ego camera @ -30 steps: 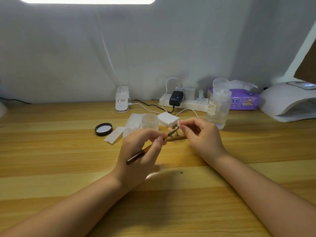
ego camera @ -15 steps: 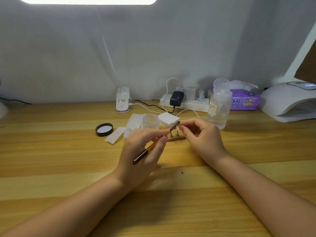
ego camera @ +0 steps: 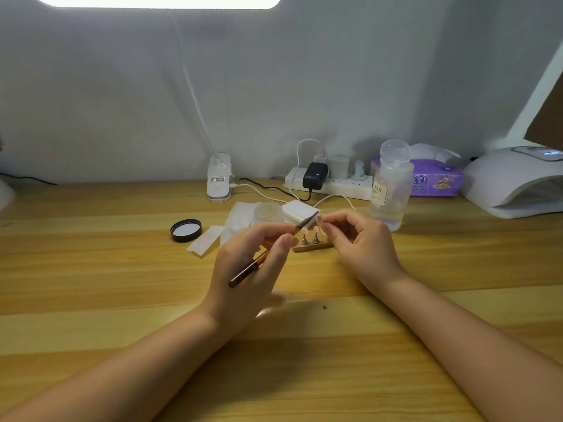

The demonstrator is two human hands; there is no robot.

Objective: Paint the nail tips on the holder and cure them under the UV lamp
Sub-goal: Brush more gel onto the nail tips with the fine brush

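Observation:
A small wooden holder (ego camera: pixel 312 247) lies on the table with pink nail tips (ego camera: pixel 305 231) standing on metal pegs. My left hand (ego camera: pixel 249 269) grips a thin brown nail brush (ego camera: pixel 259 263), its bristle end raised toward my right hand's fingertips. My right hand (ego camera: pixel 359 242) pinches a small nail tip (ego camera: pixel 319 219) between thumb and forefinger, just above the holder's right end. The white UV lamp (ego camera: pixel 515 184) stands at the far right of the table.
A clear jar (ego camera: pixel 268 213) sits behind my left hand, its black lid (ego camera: pixel 186 230) lying to the left beside white wipes (ego camera: pixel 207 243). A clear pump bottle (ego camera: pixel 390 187), a power strip (ego camera: pixel 329 184), a purple tissue pack (ego camera: pixel 435 181) and a white lamp clamp (ego camera: pixel 218 181) line the back.
The brush tip rose from the nail tips on the holder up to my right hand's fingertips. My right hand stayed almost in place.

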